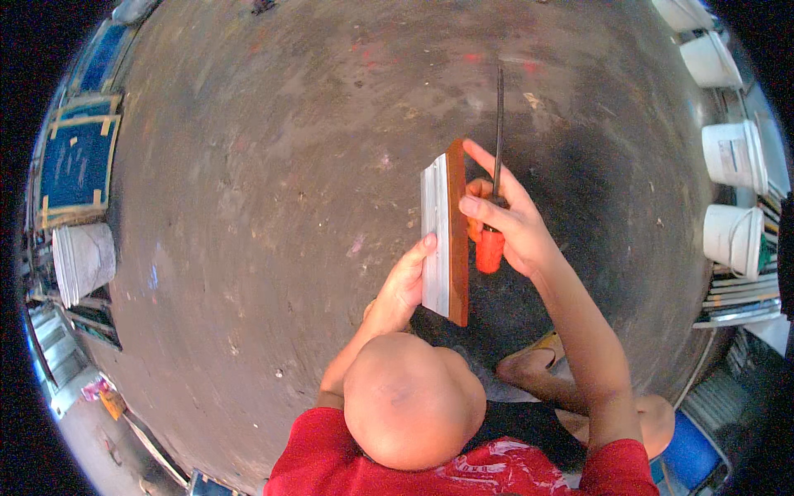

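A squeegee with a silver metal holder (435, 240) and a red-brown blade (456, 231) is held up lengthwise above the floor. My left hand (405, 281) grips the metal side, its thumb lying on the holder and the other fingers hidden behind. On the blade side, my right hand (513, 215) is closed round a screwdriver with a red handle (490, 250) and a long dark shaft (499, 124) that points away from me. The index finger of that hand reaches to the blade's far end, and its thumb is at the blade's face.
Dark, stained floor (273, 207) spreads around me. White buckets (732, 153) line the right side above stacked frames (736, 299). At the left are a taped blue printing screen (76, 161) and another white bucket (84, 260). Something blue (691, 450) stands close by, lower right.
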A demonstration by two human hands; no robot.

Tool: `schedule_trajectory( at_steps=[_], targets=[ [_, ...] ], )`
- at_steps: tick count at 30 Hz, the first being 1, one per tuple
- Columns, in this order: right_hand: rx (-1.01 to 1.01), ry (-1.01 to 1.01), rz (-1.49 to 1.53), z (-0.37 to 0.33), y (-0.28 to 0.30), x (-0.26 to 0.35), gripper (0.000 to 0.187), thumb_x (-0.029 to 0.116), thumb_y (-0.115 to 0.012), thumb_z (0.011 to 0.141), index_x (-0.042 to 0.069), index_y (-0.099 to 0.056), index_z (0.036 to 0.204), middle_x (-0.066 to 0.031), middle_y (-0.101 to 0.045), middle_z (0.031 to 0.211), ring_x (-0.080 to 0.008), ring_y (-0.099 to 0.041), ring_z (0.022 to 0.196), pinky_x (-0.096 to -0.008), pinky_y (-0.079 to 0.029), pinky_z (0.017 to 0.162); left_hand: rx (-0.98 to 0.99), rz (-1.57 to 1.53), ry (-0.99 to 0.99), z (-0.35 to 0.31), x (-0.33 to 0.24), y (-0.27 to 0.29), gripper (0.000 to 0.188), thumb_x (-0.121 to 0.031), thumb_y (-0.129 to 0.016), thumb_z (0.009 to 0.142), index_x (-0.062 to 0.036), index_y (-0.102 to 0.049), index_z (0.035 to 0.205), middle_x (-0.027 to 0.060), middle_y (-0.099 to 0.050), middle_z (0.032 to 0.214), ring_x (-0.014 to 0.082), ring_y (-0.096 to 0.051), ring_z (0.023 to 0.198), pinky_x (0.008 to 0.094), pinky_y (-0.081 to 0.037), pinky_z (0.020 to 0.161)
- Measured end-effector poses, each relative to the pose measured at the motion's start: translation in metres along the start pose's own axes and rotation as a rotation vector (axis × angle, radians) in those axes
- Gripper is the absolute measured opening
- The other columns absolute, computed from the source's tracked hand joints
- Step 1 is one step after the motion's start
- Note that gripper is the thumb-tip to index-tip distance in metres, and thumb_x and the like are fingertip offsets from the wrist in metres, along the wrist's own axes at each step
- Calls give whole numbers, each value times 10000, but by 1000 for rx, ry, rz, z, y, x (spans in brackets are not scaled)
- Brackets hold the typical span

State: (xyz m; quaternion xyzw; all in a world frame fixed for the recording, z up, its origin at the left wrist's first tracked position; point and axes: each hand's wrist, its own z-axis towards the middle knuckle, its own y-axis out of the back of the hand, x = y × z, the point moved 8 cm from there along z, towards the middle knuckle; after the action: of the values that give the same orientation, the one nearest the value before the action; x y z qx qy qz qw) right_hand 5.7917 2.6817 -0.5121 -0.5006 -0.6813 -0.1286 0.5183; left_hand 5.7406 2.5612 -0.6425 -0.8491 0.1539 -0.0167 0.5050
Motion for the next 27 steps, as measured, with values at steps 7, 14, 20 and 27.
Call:
schedule_trajectory(
  at_steps=[7,14,20,27],
  targets=[
    [39,86,-122,14,-7,32,506,148,-757,798,51,-571,1259,-1,-580,830,-66,-521,650,-215,-417,583,0,21,64,-10,7,-32,634,-528,-724,777,-98,-527,1198,1,-535,817,153,-497,690,303,-412,655],
    [-195,123,-75,39,26,37,175,211,-719,847,57,-639,827,-6,-581,667,-80,-522,558,-245,-430,520,94,115,84,-9,14,-45,740,-559,-708,775,-110,-455,1306,-47,-382,693,98,-383,602,261,-307,576],
    [-203,116,-35,42,68,47,358,351,-636,909,74,-585,689,-19,-554,589,-113,-503,505,-262,-420,504,155,-65,-11,-5,-20,-49,733,-307,-699,729,-53,-432,1362,111,-588,1039,277,-582,939,431,-467,858],
    [257,-150,-900,13,158,66,448,386,-550,957,80,-528,632,-15,-548,574,-108,-515,508,-265,-410,509,-149,530,-270,-32,-160,-136,706,-18,-661,651,5,-459,1327,193,-581,1240,329,-577,1133,472,-463,993]
  ],
)
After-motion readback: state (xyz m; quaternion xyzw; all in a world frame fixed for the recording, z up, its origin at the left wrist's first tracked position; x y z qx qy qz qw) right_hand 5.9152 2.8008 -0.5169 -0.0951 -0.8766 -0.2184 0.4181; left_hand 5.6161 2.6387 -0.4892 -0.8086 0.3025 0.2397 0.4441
